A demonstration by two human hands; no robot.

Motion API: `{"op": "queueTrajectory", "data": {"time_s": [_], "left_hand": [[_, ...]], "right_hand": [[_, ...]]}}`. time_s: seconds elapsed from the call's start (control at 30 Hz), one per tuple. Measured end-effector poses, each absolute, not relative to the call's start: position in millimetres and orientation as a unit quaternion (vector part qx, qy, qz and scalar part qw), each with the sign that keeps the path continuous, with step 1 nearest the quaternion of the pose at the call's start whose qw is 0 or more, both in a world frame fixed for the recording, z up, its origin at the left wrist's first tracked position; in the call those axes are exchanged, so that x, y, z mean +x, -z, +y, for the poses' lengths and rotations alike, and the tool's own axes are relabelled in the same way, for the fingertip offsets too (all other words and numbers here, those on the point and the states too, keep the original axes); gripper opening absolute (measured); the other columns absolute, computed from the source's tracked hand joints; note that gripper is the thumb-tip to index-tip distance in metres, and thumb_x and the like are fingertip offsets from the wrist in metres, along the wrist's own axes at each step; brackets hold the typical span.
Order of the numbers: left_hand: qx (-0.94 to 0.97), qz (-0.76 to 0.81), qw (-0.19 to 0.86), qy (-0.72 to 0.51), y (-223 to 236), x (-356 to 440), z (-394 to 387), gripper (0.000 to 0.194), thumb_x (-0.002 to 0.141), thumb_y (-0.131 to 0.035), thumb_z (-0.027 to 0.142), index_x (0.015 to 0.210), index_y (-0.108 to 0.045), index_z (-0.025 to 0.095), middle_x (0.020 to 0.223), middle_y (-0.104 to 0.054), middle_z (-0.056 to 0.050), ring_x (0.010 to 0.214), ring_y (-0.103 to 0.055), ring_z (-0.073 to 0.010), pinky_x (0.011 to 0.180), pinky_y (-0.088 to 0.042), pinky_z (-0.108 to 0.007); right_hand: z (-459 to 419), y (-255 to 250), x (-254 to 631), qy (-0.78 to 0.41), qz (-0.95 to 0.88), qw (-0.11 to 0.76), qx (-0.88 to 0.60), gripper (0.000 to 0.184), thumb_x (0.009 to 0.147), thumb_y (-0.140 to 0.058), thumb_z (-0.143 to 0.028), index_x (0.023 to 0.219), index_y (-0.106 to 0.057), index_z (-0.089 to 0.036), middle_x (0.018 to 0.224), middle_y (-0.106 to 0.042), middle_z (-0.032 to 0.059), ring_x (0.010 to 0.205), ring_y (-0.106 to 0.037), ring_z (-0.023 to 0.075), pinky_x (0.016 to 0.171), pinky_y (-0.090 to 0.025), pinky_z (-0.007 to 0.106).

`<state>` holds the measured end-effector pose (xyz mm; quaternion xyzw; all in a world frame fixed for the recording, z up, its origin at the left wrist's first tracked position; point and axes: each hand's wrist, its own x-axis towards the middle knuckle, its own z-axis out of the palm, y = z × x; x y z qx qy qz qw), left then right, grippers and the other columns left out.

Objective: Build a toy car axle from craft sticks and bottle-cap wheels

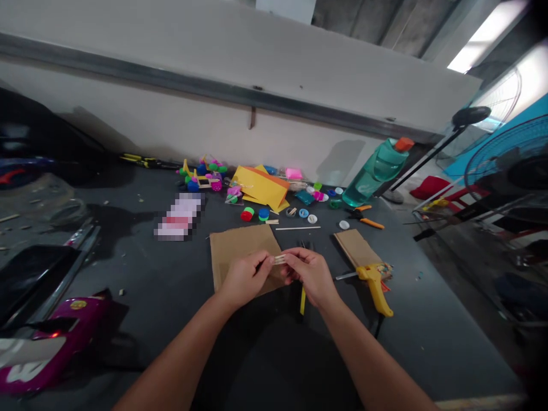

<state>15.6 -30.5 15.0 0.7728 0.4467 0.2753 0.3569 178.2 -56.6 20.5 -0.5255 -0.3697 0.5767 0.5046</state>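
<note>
My left hand [245, 279] and my right hand [310, 277] meet above the table, pinching a small bundle of pale wooden sticks [279, 260] between them. Under my left hand lies a brown cardboard sheet [233, 257]. Below my right hand, a yellow-and-black tool [302, 299] is partly hidden by my palm. To the right sits a yellow hot glue gun [375, 288], its nozzle pointing left, beside a second cardboard piece [355, 248]. A thin wooden stick [297, 228] lies just beyond my hands.
Orange-handled pliers [366, 217], coloured bottle caps [262, 214], folded yellow paper [260, 187], a toy model [201, 177] and a teal bottle [377, 171] stand along the back. A magenta vehicle panel [64, 342] lies at left; a fan [509, 160] stands at right.
</note>
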Motion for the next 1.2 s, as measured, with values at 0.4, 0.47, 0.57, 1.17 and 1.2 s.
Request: {"op": "queueTrajectory", "data": {"time_s": [0.4, 0.47, 0.57, 1.17, 1.2], "left_hand": [[0.747, 0.456, 0.372, -0.308, -11, 26, -40, 0.033, 0.093, -0.035, 0.038, 0.070, -0.051, 0.019, 0.063, -0.052, 0.003, 0.060, -0.048, -0.0117, 0.059, -0.036, -0.023], [0.766, 0.461, 0.325, -0.308, -10, 26, -40, 0.032, 0.093, -0.036, 0.036, 0.070, -0.051, 0.019, 0.065, -0.053, 0.002, 0.062, -0.050, -0.0120, 0.060, -0.036, -0.023], [0.774, 0.473, 0.291, -0.305, -9, 26, -40, 0.032, 0.093, -0.036, 0.036, 0.071, -0.051, 0.019, 0.065, -0.054, 0.002, 0.062, -0.050, -0.0120, 0.060, -0.036, -0.023], [0.790, 0.554, 0.171, -0.198, -2, 3, -15, 0.028, 0.088, -0.042, 0.034, 0.073, -0.061, 0.020, 0.069, -0.064, -0.003, 0.064, -0.057, -0.0178, 0.053, -0.029, -0.027], [0.797, 0.552, 0.158, -0.188, -1, 2, -15, 0.027, 0.088, -0.042, 0.033, 0.073, -0.061, 0.021, 0.071, -0.065, -0.003, 0.066, -0.058, -0.0182, 0.053, -0.030, -0.027]], "right_hand": [[-61, -26, 187, -0.601, -0.340, 0.501, -0.521, 0.020, 0.066, -0.074, -0.035, 0.072, -0.067, -0.018, 0.058, -0.065, 0.0001, 0.049, -0.060, 0.0119, 0.039, -0.048, 0.020], [-62, -26, 188, -0.608, -0.339, 0.496, -0.519, 0.021, 0.067, -0.072, -0.037, 0.071, -0.066, -0.017, 0.060, -0.065, 0.0001, 0.049, -0.060, 0.0111, 0.039, -0.047, 0.020], [-64, -27, 187, -0.599, -0.354, 0.491, -0.525, 0.020, 0.068, -0.071, -0.036, 0.072, -0.065, -0.017, 0.062, -0.065, 0.0001, 0.049, -0.059, 0.0102, 0.038, -0.047, 0.019], [-51, 1, 204, -0.172, -0.661, 0.322, -0.656, 0.012, 0.079, -0.060, -0.030, 0.073, -0.067, -0.022, 0.071, -0.069, -0.0009, 0.065, -0.062, 0.0144, 0.060, -0.042, 0.024], [-51, 1, 203, -0.136, -0.682, 0.304, -0.651, 0.011, 0.079, -0.061, -0.029, 0.074, -0.068, -0.023, 0.074, -0.069, -0.0002, 0.071, -0.063, 0.0157, 0.063, -0.042, 0.025]]}}
